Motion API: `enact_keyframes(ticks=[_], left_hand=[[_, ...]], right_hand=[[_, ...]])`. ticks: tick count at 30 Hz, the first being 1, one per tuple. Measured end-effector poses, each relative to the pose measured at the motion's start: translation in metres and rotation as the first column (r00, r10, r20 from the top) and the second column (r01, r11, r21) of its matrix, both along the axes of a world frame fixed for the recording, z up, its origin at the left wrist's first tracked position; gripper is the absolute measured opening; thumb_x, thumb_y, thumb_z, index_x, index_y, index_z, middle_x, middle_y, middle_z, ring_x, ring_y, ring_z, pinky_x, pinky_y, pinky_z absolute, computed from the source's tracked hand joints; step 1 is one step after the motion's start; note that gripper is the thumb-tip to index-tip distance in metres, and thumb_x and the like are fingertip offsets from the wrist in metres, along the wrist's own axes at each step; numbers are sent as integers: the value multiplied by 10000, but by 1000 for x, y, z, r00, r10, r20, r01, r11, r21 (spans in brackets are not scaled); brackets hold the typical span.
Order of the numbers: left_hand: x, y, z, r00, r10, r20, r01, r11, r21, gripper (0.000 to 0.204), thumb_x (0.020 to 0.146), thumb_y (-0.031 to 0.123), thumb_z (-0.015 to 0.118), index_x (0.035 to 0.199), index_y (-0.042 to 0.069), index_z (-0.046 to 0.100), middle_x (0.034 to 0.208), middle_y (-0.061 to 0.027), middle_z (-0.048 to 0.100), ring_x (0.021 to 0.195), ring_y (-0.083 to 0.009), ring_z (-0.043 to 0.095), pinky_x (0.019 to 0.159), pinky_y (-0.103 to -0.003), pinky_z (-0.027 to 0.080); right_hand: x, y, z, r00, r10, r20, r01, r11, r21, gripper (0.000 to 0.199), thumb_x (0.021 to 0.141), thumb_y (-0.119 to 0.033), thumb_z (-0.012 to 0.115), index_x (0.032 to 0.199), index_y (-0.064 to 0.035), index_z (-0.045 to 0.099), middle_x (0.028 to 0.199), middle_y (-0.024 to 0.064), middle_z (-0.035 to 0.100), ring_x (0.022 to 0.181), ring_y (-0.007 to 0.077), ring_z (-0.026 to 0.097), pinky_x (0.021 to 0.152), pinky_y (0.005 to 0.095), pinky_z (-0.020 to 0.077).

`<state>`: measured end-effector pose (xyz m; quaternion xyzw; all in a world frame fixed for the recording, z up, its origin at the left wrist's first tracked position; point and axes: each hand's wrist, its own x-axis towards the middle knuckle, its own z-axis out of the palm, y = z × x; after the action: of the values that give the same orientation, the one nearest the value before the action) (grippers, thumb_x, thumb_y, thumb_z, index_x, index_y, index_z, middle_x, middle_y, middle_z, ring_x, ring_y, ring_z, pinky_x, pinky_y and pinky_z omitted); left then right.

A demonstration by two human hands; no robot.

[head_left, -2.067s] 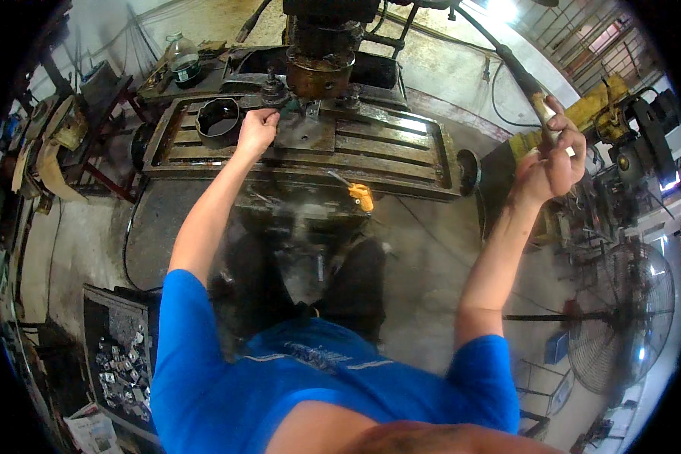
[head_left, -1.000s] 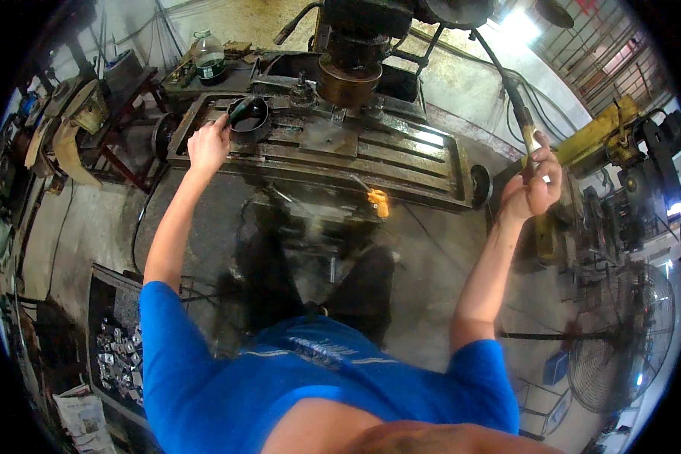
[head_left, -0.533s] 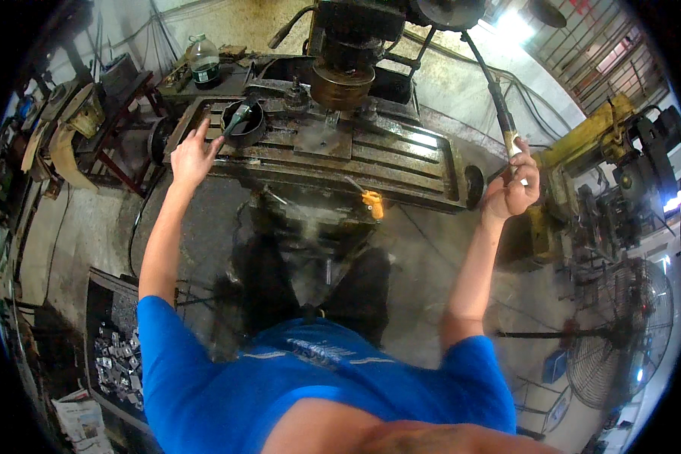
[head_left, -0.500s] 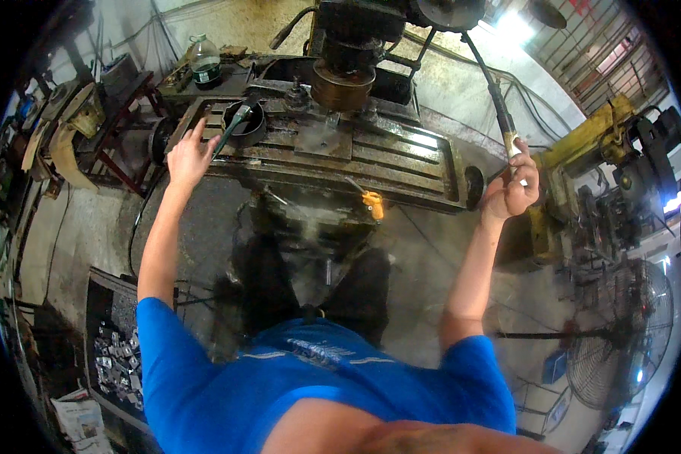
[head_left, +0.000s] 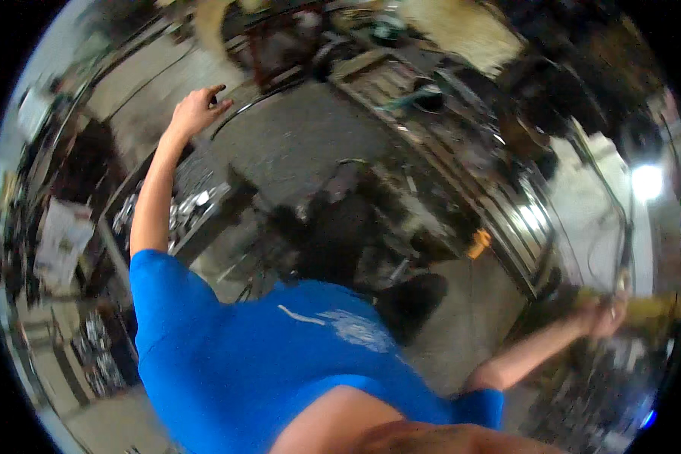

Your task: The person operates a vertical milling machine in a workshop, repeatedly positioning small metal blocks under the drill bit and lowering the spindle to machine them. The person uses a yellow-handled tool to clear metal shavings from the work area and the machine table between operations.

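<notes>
Pale-tipped lever [head_left: 623,281], right side of the frame, sits in your blurred right hand [head_left: 604,318]'s apparent grasp while your left hand [head_left: 197,113], unclenched and seemingly empty, hangs near untouched metal pieces [head_left: 197,200], the green brush [head_left: 410,100] already set down at upper centre.

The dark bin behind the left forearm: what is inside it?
Shiny metal pieces lie in the bin. The left forearm hides some contents; what lies beneath the pieces cannot be seen.

The shirt [head_left: 204,340] is blue with a whitish print [head_left: 359,331], the lever [head_left: 626,236] dark, its grip [head_left: 623,280] pale, the air gun [head_left: 479,244] orange.
</notes>
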<state>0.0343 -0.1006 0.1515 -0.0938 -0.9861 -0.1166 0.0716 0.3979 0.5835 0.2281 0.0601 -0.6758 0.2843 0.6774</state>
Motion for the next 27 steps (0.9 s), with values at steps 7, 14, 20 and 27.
enact_keyframes(ticks=[7, 14, 20, 27], left_hand=[[61, -171, -39, 922, 364, 131, -375, 924, 74, 449, 757, 312, 622, 1090, 17, 566, 899, -192, 628, 718, -273, 631, 680, -343, 483], [56, -179, -102, 803, 561, 201, -549, 828, -116, 438, 752, 375, 613, 1024, 33, 586, 835, -152, 644, 736, -277, 636, 682, -389, 480], [32, -185, -158, 760, 644, 82, -590, 738, -328, 427, 776, 468, 533, 963, 88, 593, 1001, -145, 613, 945, -315, 579, 741, -435, 470], [29, -179, -158, 743, 656, 136, -609, 746, -269, 369, 723, 318, 583, 1034, 119, 554, 1048, -147, 586, 989, -337, 553, 777, -451, 458]], right_hand=[[-6, 11, 24, 996, 81, -27, -76, 985, 156, 158, 757, -146, 462, 777, 8, 491, 891, 190, 549, 996, 462, 466, 936, 611, 288], [20, 62, 33, 997, -50, -53, 52, 998, 40, 224, 740, -191, 461, 812, 13, 518, 883, 197, 551, 982, 422, 475, 944, 580, 299], [13, 22, 48, 997, 33, 70, -30, 998, -56, 292, 809, -225, 452, 949, 17, 539, 1054, 198, 534, 1054, 341, 470, 944, 487, 336], [-3, -16, 82, 996, -85, -3, 85, 996, 0, 185, 813, -130, 449, 758, 27, 529, 927, 185, 561, 988, 364, 509, 939, 499, 341]])
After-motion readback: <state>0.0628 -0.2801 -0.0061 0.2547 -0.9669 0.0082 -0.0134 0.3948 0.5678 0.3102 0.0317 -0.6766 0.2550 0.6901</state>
